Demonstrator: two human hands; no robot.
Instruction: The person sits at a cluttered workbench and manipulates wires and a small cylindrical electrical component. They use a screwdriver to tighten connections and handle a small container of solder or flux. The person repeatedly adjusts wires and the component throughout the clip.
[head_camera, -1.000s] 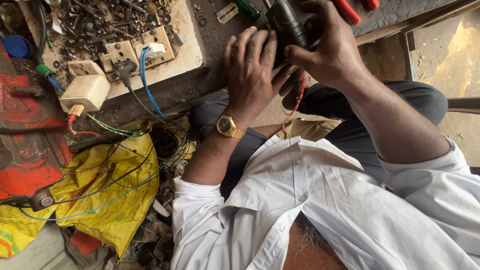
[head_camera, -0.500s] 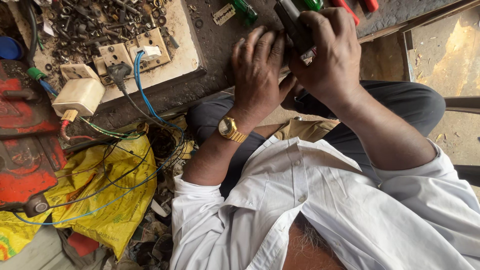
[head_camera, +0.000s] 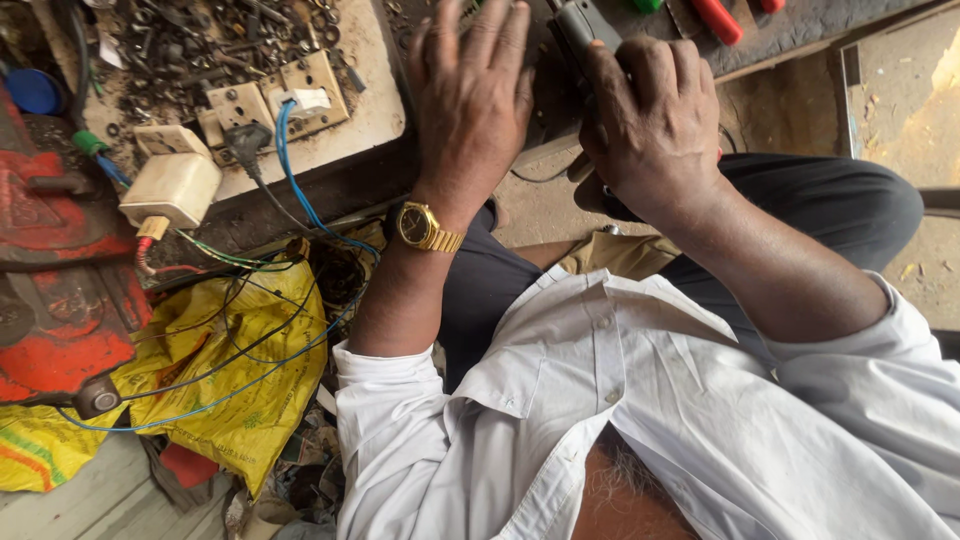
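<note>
My right hand (head_camera: 655, 125) is clamped around the dark grey metal tool (head_camera: 580, 30) at the far counter (head_camera: 800, 25) edge, my left hand (head_camera: 475, 95) lies spread and empty beside it, so one-handed it could twist loose.

The dark tool (head_camera: 580, 30) in the right hand (head_camera: 650, 130) runs off the top edge, and the fingers cover most of what remains, so its kind stays unclear. The left hand's (head_camera: 475, 95) fingertips are cut off there too. Red handles (head_camera: 715, 18) (only their lower ends show) leave the frame. The tray's (head_camera: 370, 110) small metal bits blur together.
</note>
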